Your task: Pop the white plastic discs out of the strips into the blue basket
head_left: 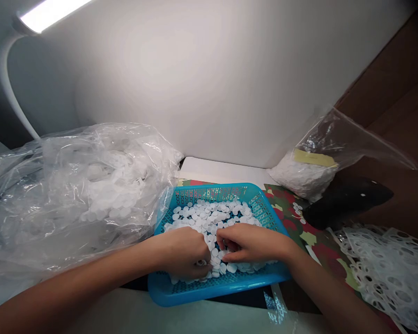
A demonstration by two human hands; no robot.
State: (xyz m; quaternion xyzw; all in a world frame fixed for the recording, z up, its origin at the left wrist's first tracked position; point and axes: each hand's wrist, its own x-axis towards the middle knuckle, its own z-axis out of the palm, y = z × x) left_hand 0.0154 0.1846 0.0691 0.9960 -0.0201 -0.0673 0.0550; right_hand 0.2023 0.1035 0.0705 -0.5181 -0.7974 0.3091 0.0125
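Thumb and forefinger stand apart on the right hand (256, 241), while the left hand's (184, 250) fingers curl down among small white discs (214, 215), whether clamped on one impossible to tell. The discs lie loose in a blue basket (181, 297) at lower center, between a clear plastic bag (66, 181) at left and perforated white sheets (400, 278) at lower right.

1 lit lamp (52, 15) stands at left, 1 black object (350, 202) at right near a brown panel (400, 88).
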